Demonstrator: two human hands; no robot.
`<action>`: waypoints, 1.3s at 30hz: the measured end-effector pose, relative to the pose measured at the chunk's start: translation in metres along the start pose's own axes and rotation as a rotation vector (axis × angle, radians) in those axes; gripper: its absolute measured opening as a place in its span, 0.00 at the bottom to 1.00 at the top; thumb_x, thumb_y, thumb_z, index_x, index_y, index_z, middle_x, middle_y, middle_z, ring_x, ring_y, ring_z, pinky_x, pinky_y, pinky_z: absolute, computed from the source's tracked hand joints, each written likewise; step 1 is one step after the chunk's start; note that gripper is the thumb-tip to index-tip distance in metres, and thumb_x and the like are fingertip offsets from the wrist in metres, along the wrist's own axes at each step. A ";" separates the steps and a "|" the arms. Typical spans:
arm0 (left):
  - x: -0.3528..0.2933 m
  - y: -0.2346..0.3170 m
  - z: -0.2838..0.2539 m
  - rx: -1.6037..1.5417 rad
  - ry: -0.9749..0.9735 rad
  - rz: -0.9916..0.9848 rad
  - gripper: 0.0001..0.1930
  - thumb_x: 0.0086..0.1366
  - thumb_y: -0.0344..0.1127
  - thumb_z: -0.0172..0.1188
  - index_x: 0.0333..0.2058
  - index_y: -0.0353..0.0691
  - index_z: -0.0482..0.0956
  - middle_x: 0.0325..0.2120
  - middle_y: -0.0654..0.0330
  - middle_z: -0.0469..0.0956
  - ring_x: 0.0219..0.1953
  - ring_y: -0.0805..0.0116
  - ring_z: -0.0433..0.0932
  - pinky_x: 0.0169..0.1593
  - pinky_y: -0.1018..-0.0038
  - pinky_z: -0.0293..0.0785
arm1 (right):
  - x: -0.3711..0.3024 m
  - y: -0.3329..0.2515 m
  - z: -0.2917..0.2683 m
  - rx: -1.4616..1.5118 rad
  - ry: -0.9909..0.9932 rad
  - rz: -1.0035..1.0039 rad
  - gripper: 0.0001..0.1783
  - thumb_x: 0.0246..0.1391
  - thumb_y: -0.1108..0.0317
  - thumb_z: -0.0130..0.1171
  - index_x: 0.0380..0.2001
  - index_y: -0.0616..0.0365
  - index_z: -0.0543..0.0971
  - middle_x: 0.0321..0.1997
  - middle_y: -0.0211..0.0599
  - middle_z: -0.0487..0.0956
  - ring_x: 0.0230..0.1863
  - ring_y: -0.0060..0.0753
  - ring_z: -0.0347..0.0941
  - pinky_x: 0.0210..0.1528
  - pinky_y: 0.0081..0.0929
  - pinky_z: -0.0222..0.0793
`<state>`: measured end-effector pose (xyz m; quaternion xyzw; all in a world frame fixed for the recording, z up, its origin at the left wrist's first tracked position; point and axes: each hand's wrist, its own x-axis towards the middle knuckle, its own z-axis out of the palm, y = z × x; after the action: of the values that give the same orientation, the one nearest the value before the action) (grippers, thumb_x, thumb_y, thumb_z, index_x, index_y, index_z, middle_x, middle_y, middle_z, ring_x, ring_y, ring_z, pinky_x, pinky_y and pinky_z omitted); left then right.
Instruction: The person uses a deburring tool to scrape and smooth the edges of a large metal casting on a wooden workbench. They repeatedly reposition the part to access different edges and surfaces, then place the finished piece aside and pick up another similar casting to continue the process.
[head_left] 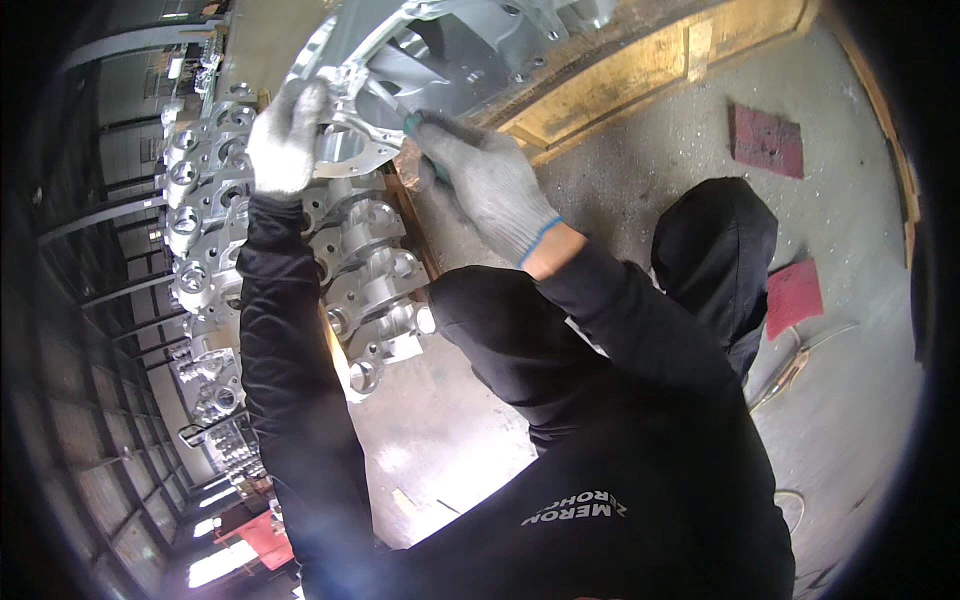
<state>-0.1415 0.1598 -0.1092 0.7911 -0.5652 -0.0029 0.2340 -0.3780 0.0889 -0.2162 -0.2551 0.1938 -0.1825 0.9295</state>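
A large silver metal casting [375, 145] with curved ribs, round openings and bolt holes is at the top of the view. My left hand [285, 145], in a pale knit glove, grips its edge on the left side. In my gloved right hand [485, 180] is a thin hand tool with a green handle [412, 123]. Its narrow metal shaft [385, 98] points up and left into the casting, close to a rib near my left fingers. The tip is too small to make out, so I cannot tell whether it touches the metal.
Several similar silver castings [365, 265] stand in rows below and left of my left hand. A wooden crate side [610, 85] runs along the casting's right. Two red pads [767, 140] lie on the grey floor [620, 150], and a cable [790, 375] lies near my knee.
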 end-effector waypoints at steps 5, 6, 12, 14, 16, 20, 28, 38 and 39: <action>0.001 0.002 0.003 0.067 0.049 0.060 0.20 0.73 0.54 0.59 0.45 0.43 0.85 0.26 0.55 0.85 0.30 0.63 0.85 0.38 0.69 0.80 | -0.004 -0.019 -0.008 -0.476 0.072 -0.064 0.20 0.67 0.62 0.59 0.57 0.62 0.81 0.25 0.19 0.74 0.25 0.10 0.65 0.25 0.14 0.61; 0.001 0.002 0.004 0.224 0.072 -0.019 0.22 0.72 0.57 0.59 0.45 0.43 0.86 0.28 0.53 0.85 0.31 0.58 0.86 0.39 0.67 0.80 | -0.002 -0.021 -0.011 -0.473 0.084 -0.027 0.22 0.67 0.60 0.60 0.59 0.62 0.81 0.26 0.23 0.78 0.27 0.13 0.68 0.28 0.20 0.66; 0.002 0.015 0.002 0.407 0.007 -0.106 0.28 0.70 0.62 0.56 0.50 0.43 0.85 0.41 0.46 0.86 0.45 0.46 0.85 0.51 0.59 0.80 | -0.003 -0.041 -0.002 -1.639 0.051 -0.707 0.19 0.58 0.64 0.59 0.52 0.52 0.84 0.33 0.46 0.85 0.37 0.51 0.82 0.40 0.48 0.77; 0.003 0.024 0.000 0.423 -0.005 -0.081 0.28 0.73 0.62 0.51 0.52 0.45 0.83 0.37 0.44 0.85 0.44 0.44 0.84 0.49 0.56 0.79 | -0.030 -0.055 -0.005 -1.798 0.040 -0.657 0.18 0.56 0.64 0.59 0.50 0.49 0.84 0.34 0.48 0.84 0.39 0.57 0.81 0.41 0.51 0.76; 0.003 0.035 0.001 0.428 -0.038 -0.149 0.28 0.73 0.61 0.50 0.52 0.44 0.83 0.37 0.43 0.85 0.44 0.43 0.84 0.50 0.56 0.79 | -0.067 -0.071 -0.018 -1.924 0.090 -0.547 0.19 0.57 0.65 0.59 0.52 0.48 0.83 0.33 0.47 0.84 0.38 0.56 0.82 0.41 0.49 0.77; 0.000 0.060 0.014 0.206 -0.014 -0.194 0.29 0.70 0.65 0.53 0.51 0.48 0.86 0.39 0.50 0.87 0.44 0.53 0.86 0.52 0.62 0.80 | -0.116 -0.083 -0.049 -1.674 0.172 -0.649 0.23 0.60 0.72 0.61 0.59 0.59 0.80 0.44 0.55 0.85 0.46 0.50 0.85 0.49 0.35 0.79; -0.022 0.063 0.003 0.207 0.086 -0.139 0.32 0.69 0.64 0.56 0.48 0.36 0.80 0.32 0.48 0.86 0.37 0.47 0.86 0.45 0.57 0.81 | -0.142 -0.049 -0.077 -0.885 0.236 -0.208 0.27 0.64 0.71 0.63 0.66 0.60 0.73 0.52 0.35 0.84 0.35 0.15 0.75 0.36 0.17 0.71; -0.054 0.028 0.007 0.331 0.377 0.000 0.16 0.73 0.44 0.56 0.48 0.40 0.82 0.49 0.46 0.81 0.51 0.48 0.80 0.56 0.57 0.74 | -0.112 -0.013 -0.060 -1.005 0.034 -0.613 0.25 0.73 0.70 0.50 0.70 0.57 0.69 0.29 0.21 0.71 0.25 0.12 0.63 0.28 0.15 0.64; -0.054 0.026 0.009 0.356 0.456 0.056 0.20 0.75 0.49 0.50 0.43 0.41 0.85 0.39 0.50 0.86 0.47 0.52 0.83 0.54 0.59 0.75 | -0.105 -0.013 -0.056 -1.106 0.050 -0.668 0.26 0.72 0.71 0.50 0.71 0.57 0.68 0.32 0.25 0.73 0.28 0.13 0.66 0.31 0.16 0.66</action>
<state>-0.1872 0.1986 -0.1215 0.7839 -0.5114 0.2808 0.2122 -0.4964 0.1019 -0.2262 -0.7387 0.1911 -0.3410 0.5491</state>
